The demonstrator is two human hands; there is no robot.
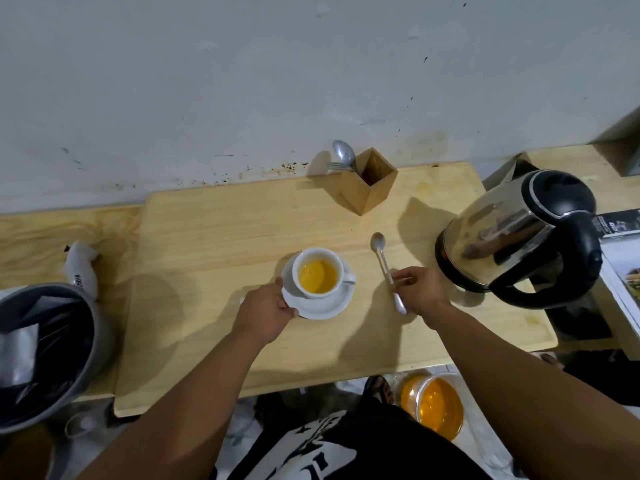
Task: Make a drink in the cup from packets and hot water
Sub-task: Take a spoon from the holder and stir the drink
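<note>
A white cup (pixel 337 268) holding orange-yellow liquid stands on a white saucer (pixel 330 308) in the middle of the wooden table. My left hand (pixel 266 313) grips the saucer's left rim. To the right of the cup a metal spoon (pixel 382 265) lies on the table, bowl pointing away from me. My right hand (pixel 420 289) rests over the spoon's handle with fingers pinched on it. A steel kettle (pixel 519 233) with a black lid and handle stands at the right.
A wooden holder (pixel 367 183) with a spoon and fork stands by the wall. A grey bin (pixel 52 351) with a black liner is at the left, a white crumpled packet (pixel 81 268) beside it. A bowl of orange liquid (pixel 434 405) sits on the floor.
</note>
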